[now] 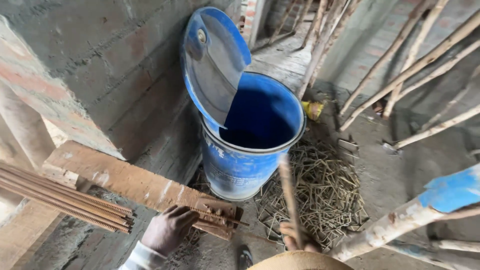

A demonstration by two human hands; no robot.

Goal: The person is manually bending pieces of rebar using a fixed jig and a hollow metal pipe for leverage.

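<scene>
My left hand [169, 228] grips a thin ribbed steel bar [220, 216] that lies across the end of a wooden plank [125, 180]. My right hand [298, 239] is low in view, closed around a blurred stick-like tool [289, 195] that points up toward the barrel. A bundle of ribbed steel bars [65, 197] rests on the plank to the left of my left hand. The right hand is partly hidden by a tan rounded edge at the bottom.
A blue plastic barrel [245, 160] stands open, its cut lid [212, 60] leaning on the brick wall [90, 65]. A heap of bent steel stirrups [325, 190] lies on the floor beside it. Wooden poles [420, 65] slant at right; one near pole [400, 225] has blue paint.
</scene>
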